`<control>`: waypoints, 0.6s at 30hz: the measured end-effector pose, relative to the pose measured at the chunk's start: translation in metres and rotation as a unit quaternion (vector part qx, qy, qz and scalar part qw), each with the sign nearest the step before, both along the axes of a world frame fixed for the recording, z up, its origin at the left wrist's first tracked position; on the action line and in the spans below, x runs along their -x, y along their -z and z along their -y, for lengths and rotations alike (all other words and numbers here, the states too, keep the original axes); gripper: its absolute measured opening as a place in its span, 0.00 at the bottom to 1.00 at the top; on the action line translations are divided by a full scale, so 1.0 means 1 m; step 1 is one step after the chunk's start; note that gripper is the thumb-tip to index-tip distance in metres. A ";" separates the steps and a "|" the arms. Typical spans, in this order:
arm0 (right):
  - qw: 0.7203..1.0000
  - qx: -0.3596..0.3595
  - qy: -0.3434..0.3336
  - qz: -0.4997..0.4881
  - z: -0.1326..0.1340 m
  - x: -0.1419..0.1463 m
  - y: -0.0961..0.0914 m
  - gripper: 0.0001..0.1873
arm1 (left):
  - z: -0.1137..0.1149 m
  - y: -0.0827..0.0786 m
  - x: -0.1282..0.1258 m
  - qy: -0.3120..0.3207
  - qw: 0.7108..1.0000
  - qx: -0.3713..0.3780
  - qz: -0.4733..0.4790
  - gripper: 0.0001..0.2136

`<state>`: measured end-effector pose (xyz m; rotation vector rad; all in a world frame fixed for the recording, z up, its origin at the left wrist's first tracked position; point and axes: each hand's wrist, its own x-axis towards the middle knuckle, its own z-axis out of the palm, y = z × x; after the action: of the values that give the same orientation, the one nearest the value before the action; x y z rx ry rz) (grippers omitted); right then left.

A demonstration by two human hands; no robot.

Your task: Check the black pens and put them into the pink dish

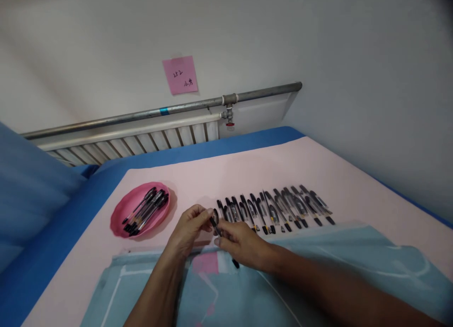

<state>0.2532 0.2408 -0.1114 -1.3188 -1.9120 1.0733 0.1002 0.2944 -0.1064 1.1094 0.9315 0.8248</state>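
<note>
Both my hands meet over the near edge of the pink table cover, closed around one black pen (216,227). My left hand (191,225) pinches its upper end, where a dark cap with a clip shows. Lower down the barrel, my right hand (244,242) grips it, and a black tip sticks out below the palm. To the right lie several rows of pen parts (276,206): clear barrels, black caps and small end pieces. A pink oval dish (115,218) to the left holds several pens (148,209) with black caps.
Pale blue patterned cloth (141,280) lies along the near edge, under my forearms. Beneath the pink cover (219,171) a blue surface (208,150) shows. Behind are a radiator (141,136), a metal pipe (123,121) and a wall with a pink note (180,75). A blue curtain (31,190) hangs left.
</note>
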 end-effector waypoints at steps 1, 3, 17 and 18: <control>1.000 0.003 0.000 0.000 0.000 0.000 0.000 0.03 | 0.000 0.000 0.001 0.003 1.000 -0.001 0.001 0.10; 1.000 0.011 0.000 -0.003 0.000 0.000 0.001 0.02 | 0.000 -0.003 0.002 0.018 1.000 0.004 0.016 0.09; 1.000 0.016 0.011 -0.011 0.000 0.000 -0.001 0.03 | -0.001 -0.003 0.001 0.037 0.997 0.038 0.048 0.09; 1.000 0.015 0.012 -0.017 -0.001 0.000 -0.001 0.03 | -0.001 -0.003 0.001 0.035 0.997 0.040 0.048 0.10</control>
<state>0.2535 0.2415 -0.1101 -1.3288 -1.8582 1.1102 0.0991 0.2959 -0.1037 1.0188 0.8336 0.7720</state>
